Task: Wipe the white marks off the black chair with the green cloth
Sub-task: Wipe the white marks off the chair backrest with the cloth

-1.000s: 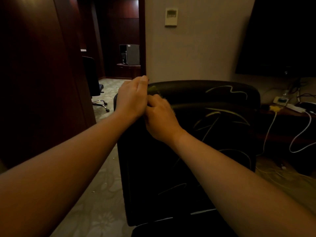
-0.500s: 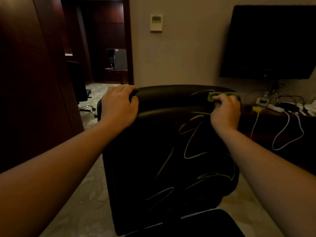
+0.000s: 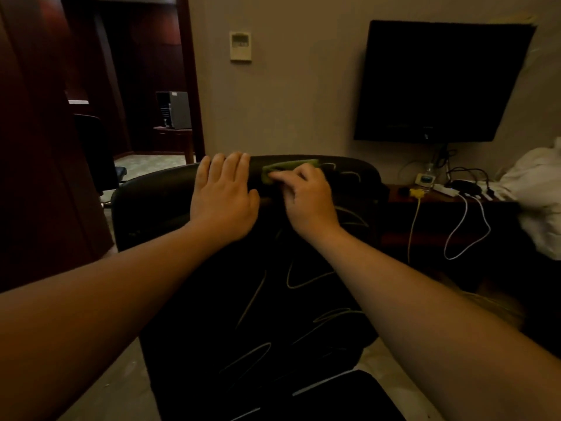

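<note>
- A dark TV (image 3: pixel 437 80) hangs on the beige wall.
- A thermostat (image 3: pixel 240 46) is mounted left of it.
- A low counter (image 3: pixel 440 205) under the TV carries a power strip (image 3: pixel 445 189) and trailing cables (image 3: pixel 464 232).
- White bedding (image 3: pixel 537 196) lies at the right edge.
- A computer tower (image 3: pixel 174 110) stands beyond the doorway.

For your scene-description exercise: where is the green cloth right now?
In the head view, the green cloth lies on the black chair's top edge, near centre, pressed under the right hand, just right of the left hand.
</note>
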### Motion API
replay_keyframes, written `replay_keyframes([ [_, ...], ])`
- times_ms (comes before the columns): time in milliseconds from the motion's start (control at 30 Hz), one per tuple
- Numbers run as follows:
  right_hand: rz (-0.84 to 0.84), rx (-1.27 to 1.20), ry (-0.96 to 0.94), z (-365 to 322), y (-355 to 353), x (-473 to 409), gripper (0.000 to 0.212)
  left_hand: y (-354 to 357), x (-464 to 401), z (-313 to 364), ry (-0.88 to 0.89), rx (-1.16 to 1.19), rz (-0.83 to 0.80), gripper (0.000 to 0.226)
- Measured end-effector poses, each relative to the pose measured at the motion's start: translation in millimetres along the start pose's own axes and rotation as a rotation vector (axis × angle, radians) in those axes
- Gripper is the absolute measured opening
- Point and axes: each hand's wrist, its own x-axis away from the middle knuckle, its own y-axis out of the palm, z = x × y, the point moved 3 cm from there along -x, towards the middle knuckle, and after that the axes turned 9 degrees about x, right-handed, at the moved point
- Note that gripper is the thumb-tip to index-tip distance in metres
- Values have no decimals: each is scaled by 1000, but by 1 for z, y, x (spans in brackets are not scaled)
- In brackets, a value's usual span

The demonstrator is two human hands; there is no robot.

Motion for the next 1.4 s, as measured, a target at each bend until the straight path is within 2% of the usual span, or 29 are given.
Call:
replay_keyframes([
  [200, 138, 114, 622, 107, -22, 7, 20, 6, 3, 0, 25, -73, 41, 65],
  [333, 179, 110, 775, 108, -23, 7, 17, 1, -8, 8, 8, 7, 17, 61],
  [400, 146, 114, 655, 89, -16, 8, 20, 1, -12, 10, 2, 19, 15, 58],
  [533, -2, -31, 200, 19, 17, 47, 20, 8, -7, 5, 44, -65, 47, 59],
  [633, -14, -58, -133, -24, 29, 91, 21, 9, -3, 1, 62, -108, 59, 61],
  [667, -18, -55, -180, -26, 31, 96, 22, 9, -2, 1, 66, -110, 70, 61],
  [733, -8, -36, -176, -16, 32, 90, 24, 10, -2, 1, 69, -116, 86, 61],
  [800, 16, 1, -65, 5, 27, 78, 27, 11, -4, 1, 80, -104, 81, 60],
  [967, 150, 136, 487, 76, -4, 36, 29, 9, -5, 0, 83, -63, 85, 60],
  [1033, 140, 157, 575, 75, -7, 32, 30, 9, -5, 0, 76, -50, 75, 62],
  [1100, 82, 158, 503, 53, 2, 35, 31, 8, -5, -1, 61, -29, 67, 64],
  [1200, 1, 66, 249, 5, 23, 32, 35, 7, -6, -2, 47, -8, 54, 66],
  [1300, 36, -38, 100, -32, 28, 22, 10, 7, -7, -4, 25, -6, 50, 69],
  [1400, -33, 11, -61, -33, 21, 23, 24, 7, -5, -5, 35, -45, 62, 71],
])
